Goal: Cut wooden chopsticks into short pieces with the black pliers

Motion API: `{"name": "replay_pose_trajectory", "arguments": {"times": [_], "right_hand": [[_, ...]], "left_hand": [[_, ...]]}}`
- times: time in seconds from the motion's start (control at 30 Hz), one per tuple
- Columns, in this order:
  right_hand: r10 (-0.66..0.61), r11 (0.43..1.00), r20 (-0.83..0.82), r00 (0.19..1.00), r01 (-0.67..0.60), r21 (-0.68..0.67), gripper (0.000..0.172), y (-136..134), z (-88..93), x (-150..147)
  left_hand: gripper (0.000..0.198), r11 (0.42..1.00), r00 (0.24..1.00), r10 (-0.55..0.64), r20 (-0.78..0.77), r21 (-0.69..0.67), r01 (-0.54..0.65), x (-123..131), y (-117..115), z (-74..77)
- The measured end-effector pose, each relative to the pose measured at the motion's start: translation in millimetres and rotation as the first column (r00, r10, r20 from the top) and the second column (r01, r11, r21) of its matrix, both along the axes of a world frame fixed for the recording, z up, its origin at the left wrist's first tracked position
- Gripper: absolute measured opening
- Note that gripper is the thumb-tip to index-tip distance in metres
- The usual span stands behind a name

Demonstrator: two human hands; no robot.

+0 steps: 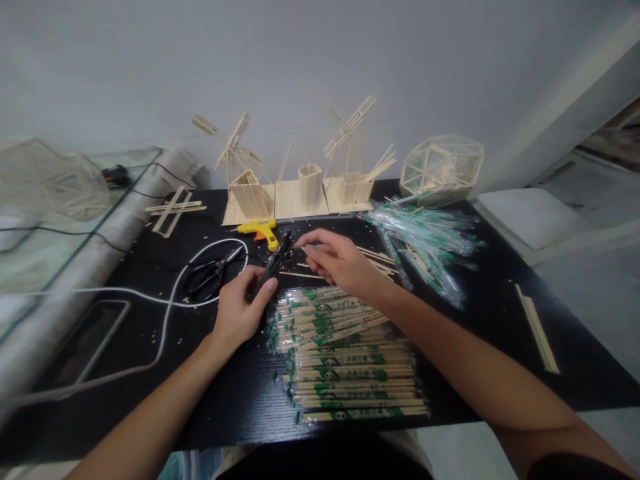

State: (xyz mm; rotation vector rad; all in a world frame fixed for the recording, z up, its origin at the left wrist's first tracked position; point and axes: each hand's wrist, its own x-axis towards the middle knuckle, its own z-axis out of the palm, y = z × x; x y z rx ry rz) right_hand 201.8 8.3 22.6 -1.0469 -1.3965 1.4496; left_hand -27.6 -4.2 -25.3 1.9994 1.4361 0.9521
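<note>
My left hand (243, 307) is wrapped around a slim black hand tool (278, 259) that points up and away; its exact kind is unclear. Just to the right of the tool's tip, my right hand (337, 261) has its fingers pinched together. Whatever sits between those fingertips is too small to make out. Beneath my right wrist lie paper-and-plastic wrapped chopsticks (355, 373) in a wide row, printed green. Loose bare sticks (377, 261) are partly hidden behind the right hand. A yellow glue gun (264, 233) rests just beyond the black tool.
Black-handled scissors (213, 273) lie inside a loop of white cable (170, 300). Stick-built windmill models (250, 193) stand at the back, with a stick cup (311, 185). Empty wrappers (435, 233) are heaped at right, near a faceted stick frame (443, 167). Loose sticks (537, 330) lie far right.
</note>
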Motion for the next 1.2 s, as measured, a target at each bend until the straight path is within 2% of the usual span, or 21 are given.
{"name": "replay_pose_trajectory", "arguments": {"times": [0.2, 0.33, 0.43, 0.53, 0.6, 0.8, 0.9, 1.07, 1.2], "right_hand": [[-0.052, 0.999, -0.021, 0.998, 0.052, 0.007, 0.012, 4.2, 3.5, 7.0], [-0.126, 0.991, -0.152, 0.98, 0.131, 0.024, 0.016, 10.0, 10.3, 17.5], [-0.204, 0.978, -0.246, 0.947, 0.21, -0.003, 0.017, 13.1, 15.7, 23.0], [-0.281, 0.959, -0.276, 0.919, 0.276, -0.056, 0.017, 15.1, 17.2, 24.3], [-0.317, 0.948, -0.286, 0.904, 0.307, -0.082, 0.018, 16.5, 15.5, 23.6], [-0.372, 0.928, -0.351, 0.86, 0.342, -0.146, 0.016, 20.2, 7.2, 20.6], [-0.381, 0.924, -0.358, 0.852, 0.334, -0.187, 0.016, 19.7, 5.0, 18.2], [-0.378, 0.921, -0.382, 0.843, 0.301, -0.247, 0.017, 17.2, 2.1, 11.6], [-0.382, 0.922, -0.417, 0.825, 0.307, -0.236, 0.018, 16.8, -0.1, 9.7]], "left_hand": [[0.029, 1.0, 1.0, -0.013, -0.01, -0.008, 0.013, 0.9, 0.9, -1.6], [0.029, 1.0, 1.0, -0.005, 0.015, -0.022, 0.005, 0.3, 1.3, -2.2], [0.034, 0.993, 0.99, -0.007, 0.143, -0.119, 0.024, 1.0, 2.8, -4.2], [0.039, 0.931, 0.911, 0.005, 0.412, -0.334, 0.146, 3.2, 4.7, -5.8], [0.04, 0.882, 0.861, 0.023, 0.508, -0.415, 0.221, 4.7, 5.1, -4.9], [0.041, 0.781, 0.74, 0.01, 0.672, -0.468, 0.414, 6.0, 1.7, 1.5], [0.039, 0.788, 0.723, 0.002, 0.691, -0.446, 0.424, 4.5, 1.2, 0.5], [0.038, 0.802, 0.745, -0.028, 0.666, -0.43, 0.415, 3.0, 2.3, -3.1], [0.039, 0.805, 0.728, 0.003, 0.686, -0.433, 0.405, 5.2, 1.2, -1.3]]}}
